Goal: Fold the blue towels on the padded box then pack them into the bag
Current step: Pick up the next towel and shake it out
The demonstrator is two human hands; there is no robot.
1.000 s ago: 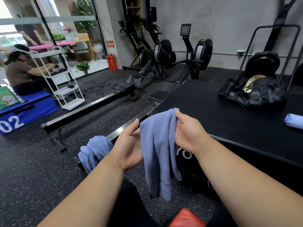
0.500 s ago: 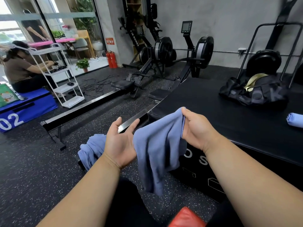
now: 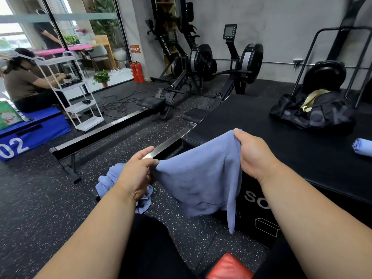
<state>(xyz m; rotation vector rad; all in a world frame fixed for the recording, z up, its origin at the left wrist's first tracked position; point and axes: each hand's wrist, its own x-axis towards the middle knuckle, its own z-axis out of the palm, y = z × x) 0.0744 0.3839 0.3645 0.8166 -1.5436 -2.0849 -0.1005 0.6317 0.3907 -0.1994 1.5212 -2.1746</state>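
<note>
A blue towel (image 3: 201, 178) hangs in the air between my two hands, in front of the black padded box (image 3: 281, 141). My left hand (image 3: 136, 174) pinches its left corner, and my right hand (image 3: 253, 154) grips its upper right corner. Below my left hand a second blue towel (image 3: 108, 182) lies crumpled. A rolled blue towel (image 3: 363, 147) rests on the box at the right edge. The black bag (image 3: 314, 113) sits open on the far side of the box.
Rowing machines (image 3: 201, 63) stand at the back, and a long black rail (image 3: 104, 133) runs across the speckled floor. At left a person sits on a blue box (image 3: 30, 133) beside a white trolley (image 3: 80, 93). A red object (image 3: 229, 268) lies near my legs.
My left hand has gone from an open palm to pinching the towel's left corner. Both hands have drawn apart, so the bunched towel now spreads wide between them.
</note>
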